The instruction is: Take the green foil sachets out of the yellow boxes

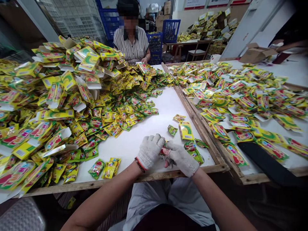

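Observation:
Both my hands wear white knit gloves and meet at the near edge of the white table. My left hand is curled shut and my right hand is closed against it. Together they pinch a small sachet of which only a red edge shows between the fingers. A yellow carton lies flat just beyond my right hand, with loose green sachets beside it. More sachets lie to the right of my right hand.
A big heap of yellow cartons and sachets covers the table's left. A wooden rail divides it from a second table strewn with flat cartons. A person in a striped shirt sits opposite. Blue crates stand behind.

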### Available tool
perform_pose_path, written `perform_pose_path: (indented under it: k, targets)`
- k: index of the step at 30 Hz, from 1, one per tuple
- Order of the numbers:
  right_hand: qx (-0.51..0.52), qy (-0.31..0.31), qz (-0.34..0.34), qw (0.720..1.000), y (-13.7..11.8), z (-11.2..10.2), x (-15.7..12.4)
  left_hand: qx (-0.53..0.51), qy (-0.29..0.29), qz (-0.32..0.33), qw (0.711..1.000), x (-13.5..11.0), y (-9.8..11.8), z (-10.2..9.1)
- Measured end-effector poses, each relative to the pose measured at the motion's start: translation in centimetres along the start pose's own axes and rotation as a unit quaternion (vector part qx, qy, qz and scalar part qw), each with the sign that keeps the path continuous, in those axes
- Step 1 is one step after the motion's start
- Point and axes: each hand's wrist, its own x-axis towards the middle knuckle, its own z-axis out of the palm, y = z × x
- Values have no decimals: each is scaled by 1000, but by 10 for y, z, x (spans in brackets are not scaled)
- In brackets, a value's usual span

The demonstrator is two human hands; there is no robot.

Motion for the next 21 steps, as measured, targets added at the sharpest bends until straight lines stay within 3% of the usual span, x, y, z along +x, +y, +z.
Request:
perform_pose_path:
  k: [2,5,8,10,12,15,17,19,20,21]
  targets:
    - [-22,-23,-15,999,0,1,4,-20,-1,10,1000,-1,0,1]
    - [-56,8,-5,998,4,-4,11,-98,27,29,994,-3,-7,-1]
    - [-72,59,-6,996,11,-9,14,-262,68,-51,961,-4,-19,-5]
    - [-116,87,-24,989,14,-12,14,-387,18,-118,914,-6,-25,-7]
    - [-201,131,-71,968,15,-14,14,-473,-48,-145,868,-7,-26,-8]
    - [-289,189,-139,928,13,-22,13,-503,-66,-125,852,-5,-23,-9]
    - [-236,205,-126,942,9,-34,12,-486,-45,-93,868,4,-26,-11]
    - [-47,267,-137,953,1,-53,8,-421,13,-86,903,20,-41,-15]
    - [68,310,-160,935,-3,-65,5,-369,50,-99,923,29,-53,-17]
    - [179,354,-191,898,-8,-76,3,-298,93,-125,942,39,-67,-19]
